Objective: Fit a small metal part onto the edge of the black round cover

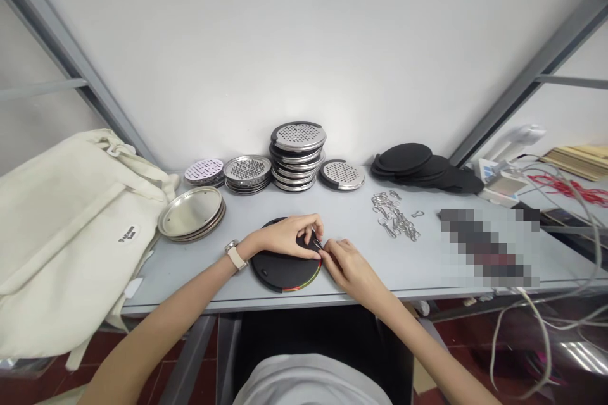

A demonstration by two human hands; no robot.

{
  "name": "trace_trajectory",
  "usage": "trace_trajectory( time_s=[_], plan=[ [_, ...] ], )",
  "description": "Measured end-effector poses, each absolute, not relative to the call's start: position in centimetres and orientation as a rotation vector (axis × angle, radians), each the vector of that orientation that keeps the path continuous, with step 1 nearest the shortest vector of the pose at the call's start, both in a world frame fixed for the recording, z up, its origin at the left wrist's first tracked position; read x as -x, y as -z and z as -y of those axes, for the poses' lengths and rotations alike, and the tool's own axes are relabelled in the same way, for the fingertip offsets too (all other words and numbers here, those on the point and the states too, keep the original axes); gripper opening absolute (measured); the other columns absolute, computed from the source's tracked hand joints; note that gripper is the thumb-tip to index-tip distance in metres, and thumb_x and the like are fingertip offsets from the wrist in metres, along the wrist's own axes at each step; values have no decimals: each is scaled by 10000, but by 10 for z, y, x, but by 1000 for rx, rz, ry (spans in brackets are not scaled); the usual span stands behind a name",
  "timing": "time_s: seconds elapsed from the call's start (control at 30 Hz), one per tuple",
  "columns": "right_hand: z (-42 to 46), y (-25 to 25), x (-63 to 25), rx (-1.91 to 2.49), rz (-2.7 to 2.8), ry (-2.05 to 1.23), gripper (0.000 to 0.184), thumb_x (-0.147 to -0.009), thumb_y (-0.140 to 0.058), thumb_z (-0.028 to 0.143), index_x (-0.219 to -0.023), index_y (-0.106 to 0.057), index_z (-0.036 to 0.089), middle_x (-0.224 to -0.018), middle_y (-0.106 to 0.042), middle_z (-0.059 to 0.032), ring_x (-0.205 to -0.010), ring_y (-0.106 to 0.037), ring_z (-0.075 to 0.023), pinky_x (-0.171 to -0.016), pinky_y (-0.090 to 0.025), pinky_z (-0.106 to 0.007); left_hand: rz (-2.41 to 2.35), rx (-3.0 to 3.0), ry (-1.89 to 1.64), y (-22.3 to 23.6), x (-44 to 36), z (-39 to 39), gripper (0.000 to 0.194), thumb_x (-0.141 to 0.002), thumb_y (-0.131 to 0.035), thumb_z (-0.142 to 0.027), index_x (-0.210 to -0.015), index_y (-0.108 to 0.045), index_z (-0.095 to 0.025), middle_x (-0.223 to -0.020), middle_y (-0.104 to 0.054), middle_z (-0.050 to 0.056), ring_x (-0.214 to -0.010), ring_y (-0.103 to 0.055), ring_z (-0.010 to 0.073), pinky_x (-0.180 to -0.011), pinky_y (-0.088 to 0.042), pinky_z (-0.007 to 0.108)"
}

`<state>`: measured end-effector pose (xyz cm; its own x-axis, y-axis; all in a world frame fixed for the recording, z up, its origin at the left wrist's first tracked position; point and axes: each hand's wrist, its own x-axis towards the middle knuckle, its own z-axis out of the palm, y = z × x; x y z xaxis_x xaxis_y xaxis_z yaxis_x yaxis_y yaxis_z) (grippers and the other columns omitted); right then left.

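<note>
"Where's the black disc?"
"Table, twelve o'clock; the right hand pinches a metal clip at its two o'clock rim."
"And the left hand?"
"Half-curled over the disc; I can't tell its hold."

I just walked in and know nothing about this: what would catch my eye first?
Probably the tall stack of round silver metal discs with black edging, at the back centre of the grey table. Next, the left hand and right hand, meeting at a flat round black disc by a small silver metal clip. The big cream cloth bag dominates the left side.
</note>
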<state>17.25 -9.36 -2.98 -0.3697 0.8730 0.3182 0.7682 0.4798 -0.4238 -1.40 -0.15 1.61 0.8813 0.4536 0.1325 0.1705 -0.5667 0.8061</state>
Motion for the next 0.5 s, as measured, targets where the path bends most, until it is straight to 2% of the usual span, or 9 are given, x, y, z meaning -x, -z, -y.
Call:
trace_trajectory(
  time_s=[0.2,0.33,0.5],
  plan=[
    [94,28,-173,1367,2171,-330,202,-968,-390,246,-780,-457,216,-688,-563,-6,-668,-519,-173,-680,-414,-301,-392,-2111,-390,-14,14,-3,320,-725,-717,-233,-989,-559,-148,-920,-630,40,-697,-512,86,-664,-449,225],
    [94,25,-175,1392,2128,-436,238,-957,-417,283,-728,-434,221,-573,-470,37,-599,-472,-156,-645,-404,-280,-371,-2080,-392,-13,13,-5,326,-716,-734,-240,-988,-584,-142,-930,-640,47,-738,-530,93,-693,-453,226],
    [93,22,-178,1402,2075,-537,286,-944,-438,337,-684,-416,221,-546,-407,54,-590,-459,-144,-605,-393,-257,-371,-2081,-379,-13,13,-6,318,-722,-739,-249,-991,-611,-136,-899,-639,44,-756,-539,100,-697,-444,222]
  ],
)
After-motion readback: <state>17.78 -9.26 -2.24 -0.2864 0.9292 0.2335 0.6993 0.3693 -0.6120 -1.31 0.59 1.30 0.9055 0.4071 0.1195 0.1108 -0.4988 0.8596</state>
